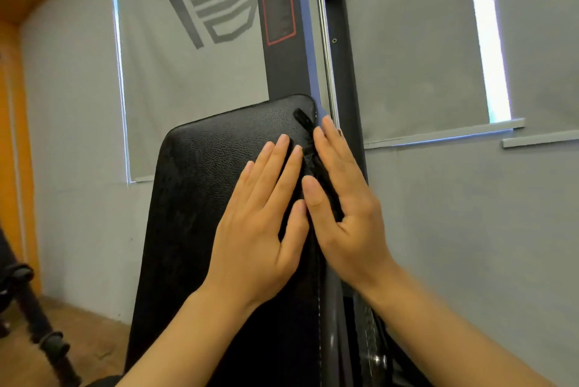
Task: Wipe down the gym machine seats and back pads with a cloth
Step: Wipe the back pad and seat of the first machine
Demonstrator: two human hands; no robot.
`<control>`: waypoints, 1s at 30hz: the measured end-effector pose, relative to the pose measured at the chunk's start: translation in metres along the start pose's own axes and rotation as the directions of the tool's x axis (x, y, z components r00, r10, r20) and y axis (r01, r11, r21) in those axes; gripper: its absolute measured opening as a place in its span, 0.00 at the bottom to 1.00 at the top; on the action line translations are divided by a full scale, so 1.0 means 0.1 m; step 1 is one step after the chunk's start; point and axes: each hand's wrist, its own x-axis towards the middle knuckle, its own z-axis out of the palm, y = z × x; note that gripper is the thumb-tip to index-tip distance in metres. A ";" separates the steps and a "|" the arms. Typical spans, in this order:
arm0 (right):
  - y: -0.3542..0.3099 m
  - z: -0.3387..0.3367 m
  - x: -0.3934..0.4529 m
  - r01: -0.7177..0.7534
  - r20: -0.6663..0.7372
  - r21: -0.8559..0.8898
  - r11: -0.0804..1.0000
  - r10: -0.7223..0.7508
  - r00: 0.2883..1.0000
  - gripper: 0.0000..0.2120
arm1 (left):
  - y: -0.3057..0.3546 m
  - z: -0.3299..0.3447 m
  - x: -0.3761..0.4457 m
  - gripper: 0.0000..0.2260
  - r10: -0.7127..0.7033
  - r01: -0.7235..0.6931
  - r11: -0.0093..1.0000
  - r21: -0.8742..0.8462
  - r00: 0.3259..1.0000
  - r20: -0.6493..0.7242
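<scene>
Both forearms are extended toward the black back pad [200, 198]. Left hand [260, 223] is laid flat on the pad, fingers straight, nothing gripped. A black cloth [313, 164] is pressed along the pad's right edge between the hands. Right hand [347, 214] is flattened against it, fingers straight, beside the machine upright [288, 51].

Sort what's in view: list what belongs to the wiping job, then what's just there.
Job:
- black back pad
- black cloth, bunched at the pad's right edge
- left hand, flat on the pad
- right hand, fingers straight, pressing the cloth

Just there:
- machine upright with red-framed label
- grey blind with logo
- dark equipment, lower left
</scene>
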 end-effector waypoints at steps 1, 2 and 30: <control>0.01 0.00 0.00 0.004 0.006 -0.003 1.000 -0.004 1.000 0.25 | 0.00 0.01 0.00 0.24 -0.004 0.004 1.000 0.001 1.000 -0.003; 0.02 0.00 0.00 0.009 0.018 -0.003 1.000 -0.009 1.000 0.25 | 0.00 0.01 -0.01 0.24 -0.007 0.007 1.000 0.002 1.000 -0.006; 0.40 -0.11 0.05 0.391 0.179 0.042 0.919 -0.392 0.902 0.23 | 0.01 0.03 -0.04 0.21 -0.051 0.048 0.995 -0.091 0.998 -0.027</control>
